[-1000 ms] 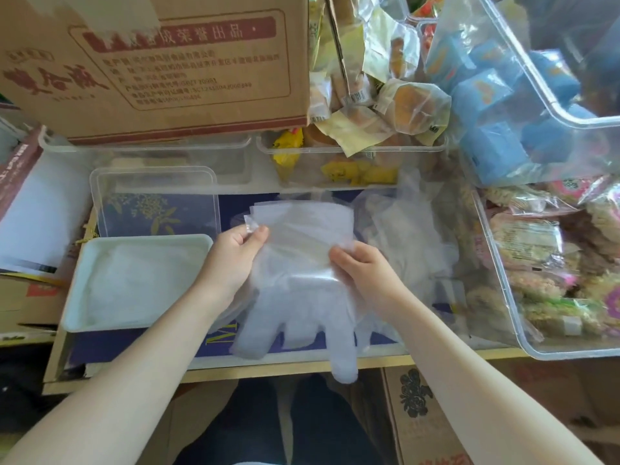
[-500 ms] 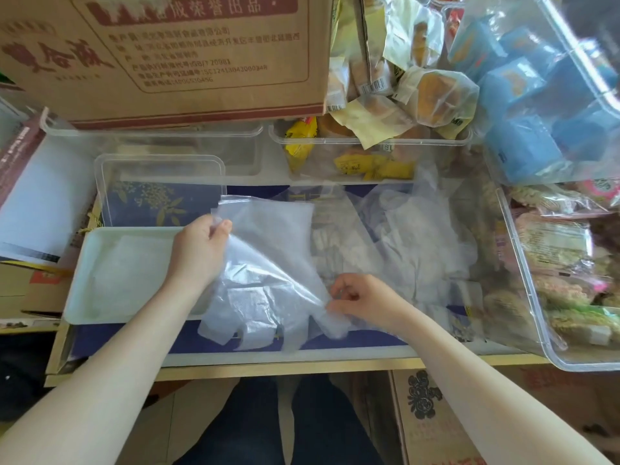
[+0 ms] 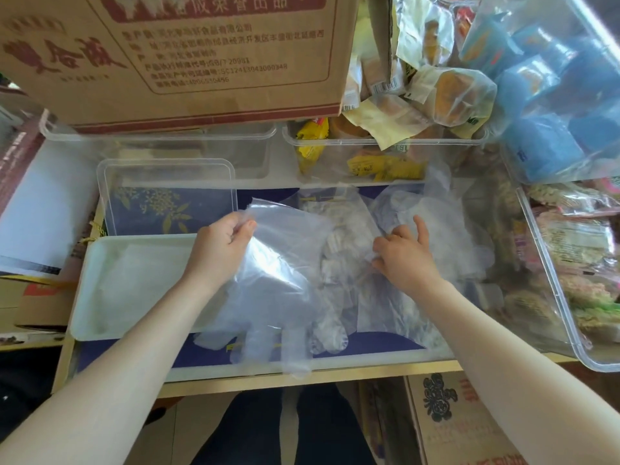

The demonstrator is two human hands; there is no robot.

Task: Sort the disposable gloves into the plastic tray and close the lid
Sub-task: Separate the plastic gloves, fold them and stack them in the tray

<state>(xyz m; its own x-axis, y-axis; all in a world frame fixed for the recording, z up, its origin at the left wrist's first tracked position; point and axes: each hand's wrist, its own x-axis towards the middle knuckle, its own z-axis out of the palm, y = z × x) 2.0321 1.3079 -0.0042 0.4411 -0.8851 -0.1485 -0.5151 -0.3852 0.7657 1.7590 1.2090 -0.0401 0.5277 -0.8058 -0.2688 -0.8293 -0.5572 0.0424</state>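
Observation:
My left hand (image 3: 223, 245) pinches the cuff of a clear disposable glove (image 3: 278, 290), which hangs with its fingers pointing toward me, just right of the white plastic tray (image 3: 100, 297). A thin layer of gloves lies inside the tray. Its clear lid (image 3: 167, 196) lies behind it. My right hand (image 3: 404, 255) reaches into a loose pile of clear gloves (image 3: 436, 236) on the right, fingers spread and touching the top ones. Whether it grips any glove cannot be told.
A large cardboard box (image 3: 201, 52) overhangs the back. Behind the lid and gloves stand clear bins, one with snack packets (image 3: 385, 156). A big clear bin of packaged snacks (image 3: 577, 270) sits at the right. The shelf's wooden front edge (image 3: 335, 375) is near me.
My right hand let go of the glove's fingers and moved up right onto the loose pile. My left hand keeps the glove, which now hangs straighter.

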